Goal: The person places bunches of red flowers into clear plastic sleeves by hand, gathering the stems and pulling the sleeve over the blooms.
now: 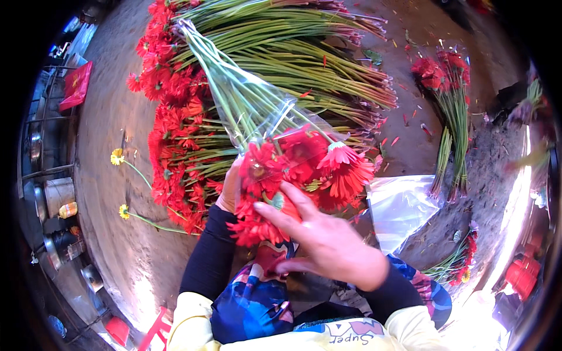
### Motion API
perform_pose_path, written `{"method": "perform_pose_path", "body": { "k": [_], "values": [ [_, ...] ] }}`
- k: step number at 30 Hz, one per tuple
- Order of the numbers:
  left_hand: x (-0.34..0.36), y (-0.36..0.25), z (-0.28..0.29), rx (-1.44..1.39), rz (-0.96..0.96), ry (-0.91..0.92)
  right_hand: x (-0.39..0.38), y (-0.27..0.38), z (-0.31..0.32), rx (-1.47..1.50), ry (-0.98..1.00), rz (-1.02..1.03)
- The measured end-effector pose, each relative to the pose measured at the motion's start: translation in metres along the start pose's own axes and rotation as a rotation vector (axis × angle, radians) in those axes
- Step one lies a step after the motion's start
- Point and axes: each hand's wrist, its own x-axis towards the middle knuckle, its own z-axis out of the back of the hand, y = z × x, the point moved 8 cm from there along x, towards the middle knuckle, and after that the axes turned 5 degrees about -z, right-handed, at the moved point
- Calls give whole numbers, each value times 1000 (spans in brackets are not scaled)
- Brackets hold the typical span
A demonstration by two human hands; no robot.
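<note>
A bunch of red gerberas in a clear plastic sleeve lies tilted in front of me, its blooms toward me and its stem ends pointing to the far left. My left hand grips it from the left side, just below the blooms; most of its fingers are hidden behind the flowers. Over the near blooms, my right hand is open, with its fingers apart and the fingertips against the petals. Beneath the bunch spreads a big pile of loose red gerberas with long green stems.
On the floor at left lie two yellow gerberas. White-looking plastic sleeves rest to my right, beyond them wrapped red bunches. More flowers lie nearer. A red stool and a shelf with pots edge the left side.
</note>
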Motion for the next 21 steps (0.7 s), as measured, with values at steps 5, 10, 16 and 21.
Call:
{"method": "perform_pose_path", "body": {
  "k": [5,10,16,21],
  "values": [
    [7,3,5,94,-101,-203,-21,-79,105,440,-521,-89],
    [13,13,-14,13,-140,-218,6,-118,51,902,-235,-113],
    [-23,8,-93,-368,-63,139,2,-135,-4,1088,-275,-260],
    [-38,70,-38,-347,27,38,-1,-123,-28,406,-541,-126]
  ]
}}
